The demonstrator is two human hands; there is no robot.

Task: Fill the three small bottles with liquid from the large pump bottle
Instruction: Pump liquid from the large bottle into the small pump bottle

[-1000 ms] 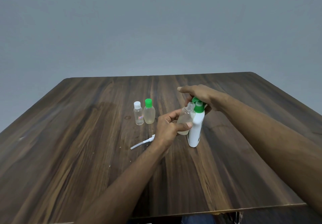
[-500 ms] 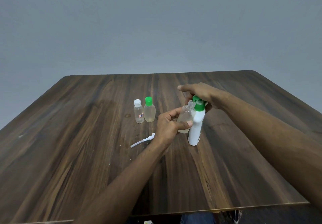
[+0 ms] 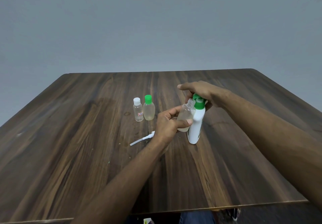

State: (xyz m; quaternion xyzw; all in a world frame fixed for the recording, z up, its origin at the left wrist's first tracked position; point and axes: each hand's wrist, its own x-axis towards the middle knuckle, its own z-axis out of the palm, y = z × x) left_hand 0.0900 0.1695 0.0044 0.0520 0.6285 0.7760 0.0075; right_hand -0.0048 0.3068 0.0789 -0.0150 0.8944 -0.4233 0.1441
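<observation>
The white pump bottle (image 3: 196, 126) with a green pump head (image 3: 198, 102) stands on the table. My right hand (image 3: 200, 93) rests on top of the pump head, fingers curled over it. My left hand (image 3: 168, 124) grips a small clear uncapped bottle (image 3: 185, 114), tilted, its open neck against the pump spout; a little pale liquid lies at its bottom. Two capped small bottles stand to the left: a white-capped one (image 3: 138, 111) and a green-capped one (image 3: 148, 109) holding yellowish liquid.
A white pump-sprayer cap with a thin tube (image 3: 142, 138) lies on the dark wooden table (image 3: 69, 145) just left of my left wrist. Small droplets and specks dot the wood near it. A grey wall is behind.
Hands and bottles keep almost the same positions; the whole view has shifted slightly as my head moved.
</observation>
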